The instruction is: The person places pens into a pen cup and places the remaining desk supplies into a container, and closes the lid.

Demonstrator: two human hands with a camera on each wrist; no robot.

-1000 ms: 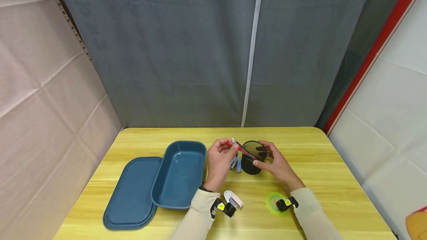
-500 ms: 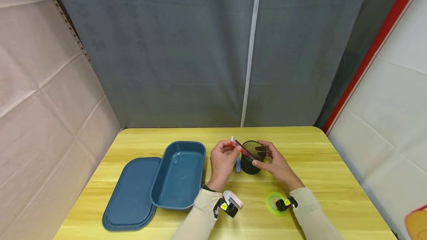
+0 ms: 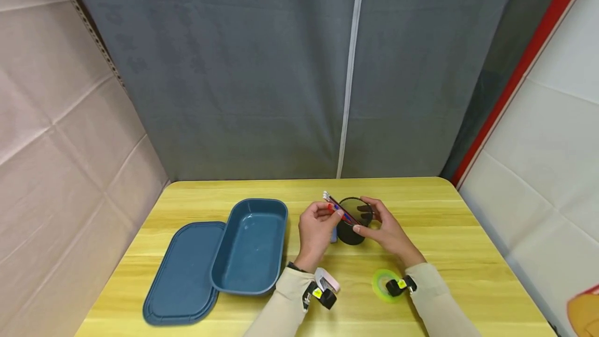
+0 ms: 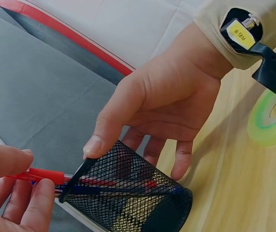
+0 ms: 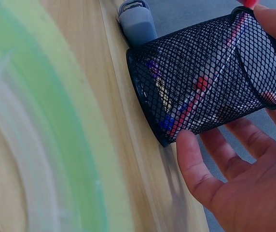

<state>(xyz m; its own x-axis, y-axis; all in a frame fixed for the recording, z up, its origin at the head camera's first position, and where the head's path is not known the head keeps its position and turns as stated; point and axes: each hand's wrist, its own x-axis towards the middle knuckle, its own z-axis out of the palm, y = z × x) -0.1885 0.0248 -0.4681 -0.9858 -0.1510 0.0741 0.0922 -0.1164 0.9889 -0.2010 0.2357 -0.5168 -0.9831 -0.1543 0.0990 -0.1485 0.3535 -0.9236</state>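
Progress, as I judge it: pens (image 3: 343,210) partly in the black mesh pen cup (image 3: 350,235), release left; tape roll (image 3: 377,285) lies apart on the table | Left hand (image 3: 315,232): narrow, pinching the pens above the rim | Right hand (image 3: 389,230): holding the cup, thumb at rim | Pens: between both hands

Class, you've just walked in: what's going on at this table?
A person has both hands at a black mesh cup. The right hand holds it, thumb at the rim, while the left hand pinches some pens whose far ends are inside the cup. An open blue container and a blue lid are on the left; a green tape roll lies nearer the person.
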